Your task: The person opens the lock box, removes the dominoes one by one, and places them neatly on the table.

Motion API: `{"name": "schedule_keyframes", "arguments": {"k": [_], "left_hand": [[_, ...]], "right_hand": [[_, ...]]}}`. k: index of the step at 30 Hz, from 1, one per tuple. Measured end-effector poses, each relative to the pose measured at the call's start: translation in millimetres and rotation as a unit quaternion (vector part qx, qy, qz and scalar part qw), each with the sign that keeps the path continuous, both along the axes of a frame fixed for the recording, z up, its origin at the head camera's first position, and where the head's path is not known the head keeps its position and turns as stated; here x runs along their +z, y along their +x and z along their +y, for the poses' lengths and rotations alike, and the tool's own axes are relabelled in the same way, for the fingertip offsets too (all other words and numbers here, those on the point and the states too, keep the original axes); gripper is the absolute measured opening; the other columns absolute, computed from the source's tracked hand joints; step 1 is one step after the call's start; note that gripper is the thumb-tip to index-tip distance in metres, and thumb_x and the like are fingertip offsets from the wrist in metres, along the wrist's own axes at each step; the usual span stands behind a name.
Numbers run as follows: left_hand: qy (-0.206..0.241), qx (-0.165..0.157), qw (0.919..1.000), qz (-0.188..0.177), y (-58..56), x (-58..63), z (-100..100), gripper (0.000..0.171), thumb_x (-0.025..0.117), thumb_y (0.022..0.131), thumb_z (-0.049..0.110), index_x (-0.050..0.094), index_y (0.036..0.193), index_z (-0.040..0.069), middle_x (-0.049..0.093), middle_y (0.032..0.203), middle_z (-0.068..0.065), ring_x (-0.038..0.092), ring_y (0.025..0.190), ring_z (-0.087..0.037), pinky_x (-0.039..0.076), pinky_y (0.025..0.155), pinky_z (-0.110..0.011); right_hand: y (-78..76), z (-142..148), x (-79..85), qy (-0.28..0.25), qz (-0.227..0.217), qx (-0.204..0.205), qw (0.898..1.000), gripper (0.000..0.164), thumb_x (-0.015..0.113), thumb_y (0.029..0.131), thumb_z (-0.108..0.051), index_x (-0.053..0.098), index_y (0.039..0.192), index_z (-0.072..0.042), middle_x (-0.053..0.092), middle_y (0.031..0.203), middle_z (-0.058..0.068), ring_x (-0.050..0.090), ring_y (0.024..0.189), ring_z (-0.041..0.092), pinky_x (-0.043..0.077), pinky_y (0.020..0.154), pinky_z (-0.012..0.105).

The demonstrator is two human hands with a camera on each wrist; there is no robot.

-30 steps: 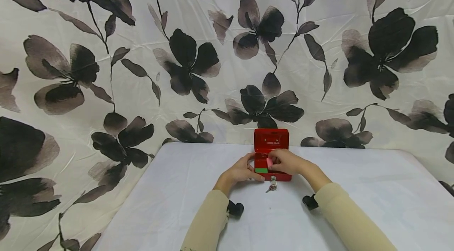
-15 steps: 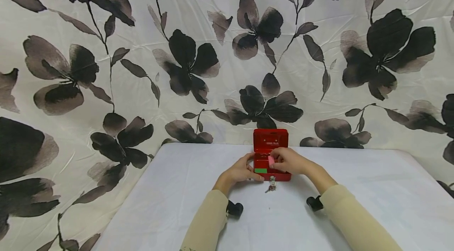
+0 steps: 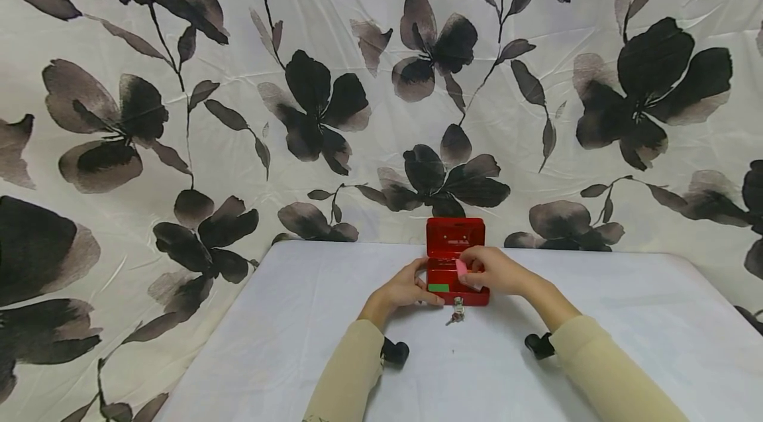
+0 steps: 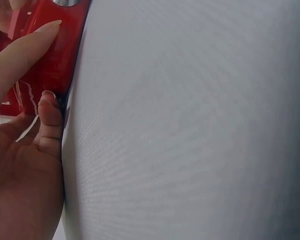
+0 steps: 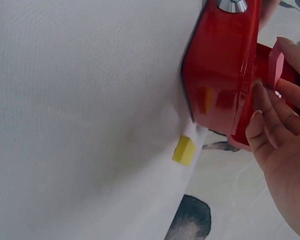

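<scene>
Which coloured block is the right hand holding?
The slim pink block, pinched in the right hand; the green rectangular block sits inside the open red metal box, the yellow rectangular block on white cloth outside.

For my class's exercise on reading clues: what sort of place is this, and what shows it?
Likely a makeshift filming setup; the wider room is out of view. A creased floral cloth hangs behind a white-covered table, and a black device sits at each sleeve.

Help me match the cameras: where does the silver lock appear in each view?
Head: silver lock, right of centre, lower half.
Left wrist: top edge, left of centre, cut off.
Right wrist: top edge, right of centre, cut off.
Shared landmark: the red box bearing it.
</scene>
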State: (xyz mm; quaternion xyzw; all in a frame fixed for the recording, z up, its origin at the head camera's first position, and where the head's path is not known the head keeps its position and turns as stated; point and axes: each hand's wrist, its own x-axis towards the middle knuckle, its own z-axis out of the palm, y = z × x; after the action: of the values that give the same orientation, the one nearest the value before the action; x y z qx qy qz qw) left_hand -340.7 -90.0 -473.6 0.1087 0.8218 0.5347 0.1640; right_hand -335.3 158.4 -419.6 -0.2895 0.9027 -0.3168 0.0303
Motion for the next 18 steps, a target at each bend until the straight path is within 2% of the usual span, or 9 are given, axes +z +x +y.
{"name": "schedule_keyframes", "arguments": {"k": [6, 9, 14, 18], "left_hand": [[-0.002, 0.006, 1.0, 0.003, 1.3, 0.1, 0, 0.097, 0.092, 0.075, 0.02, 0.039, 0.156, 0.018, 0.061, 0.125, -0.001, 0.057, 0.095, -0.024, 0.053, 0.088, -0.04], [-0.002, 0.009, 1.0, 0.002, 1.8, -0.1, 1, 0.098, 0.093, 0.075, 0.02, 0.038, 0.157, 0.019, 0.061, 0.125, -0.002, 0.057, 0.094, -0.024, 0.054, 0.085, -0.038], [0.006, 0.007, 1.0, 0.001, 0.1, -1.4, 1, 0.097, 0.092, 0.076, 0.017, 0.038, 0.156, 0.015, 0.06, 0.123, -0.003, 0.056, 0.091, -0.024, 0.054, 0.08, -0.035], [0.007, 0.007, 0.9999, 0.0, -2.0, -2.1, 2, 0.097, 0.092, 0.076, 0.016, 0.038, 0.156, 0.014, 0.059, 0.124, -0.004, 0.055, 0.09, -0.022, 0.053, 0.077, -0.033]], "right_hand": [[3.3, 8, 2.5, -0.011, 0.006, 0.008, 1.0, 0.037, 0.076, 0.093, -0.017, 0.065, 0.123, 0.003, 0.065, 0.095, 0.004, 0.057, 0.089, 0.021, 0.054, 0.075, 0.031], [2.5, 13, 0.7, -0.006, 0.003, -0.001, 1.0, 0.035, 0.075, 0.094, -0.017, 0.066, 0.122, 0.001, 0.066, 0.101, 0.003, 0.059, 0.093, 0.021, 0.055, 0.079, 0.033], [1.2, 24, -1.9, 0.002, 0.001, -0.008, 1.0, 0.039, 0.075, 0.095, -0.02, 0.064, 0.124, 0.002, 0.068, 0.113, 0.009, 0.062, 0.103, 0.027, 0.057, 0.087, 0.043], [1.0, 31, -2.0, 0.0, 0.002, -0.007, 1.0, 0.04, 0.076, 0.094, -0.021, 0.064, 0.124, 0.003, 0.068, 0.112, 0.009, 0.063, 0.103, 0.029, 0.056, 0.086, 0.044]]}}
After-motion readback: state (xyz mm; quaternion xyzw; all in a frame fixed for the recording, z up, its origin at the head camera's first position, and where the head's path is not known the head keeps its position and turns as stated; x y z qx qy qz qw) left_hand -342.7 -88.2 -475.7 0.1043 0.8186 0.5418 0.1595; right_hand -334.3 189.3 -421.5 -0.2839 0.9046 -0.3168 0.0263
